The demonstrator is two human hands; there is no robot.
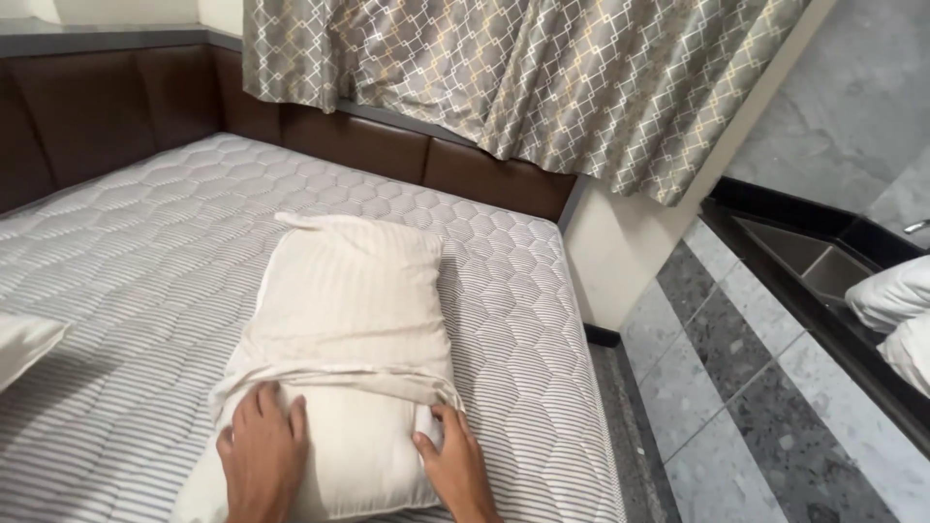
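Note:
A cream pillow (341,455) lies on the bare quilted mattress (145,252), its far part covered by a striped cream pillowcase (354,291). The pillowcase's open edge is bunched across the pillow's near third. My left hand (262,450) rests flat on the pillow just below that bunched edge, fingers spread. My right hand (455,465) grips the pillow's near right side, thumb pressed into the fabric by the case's edge.
A brown padded headboard (107,102) runs around the mattress's far sides, under a patterned grey curtain (542,68). Another white pillow's corner (24,344) shows at the left edge. Tiled floor (736,387) lies to the right, with white bedding (896,310) at the far right.

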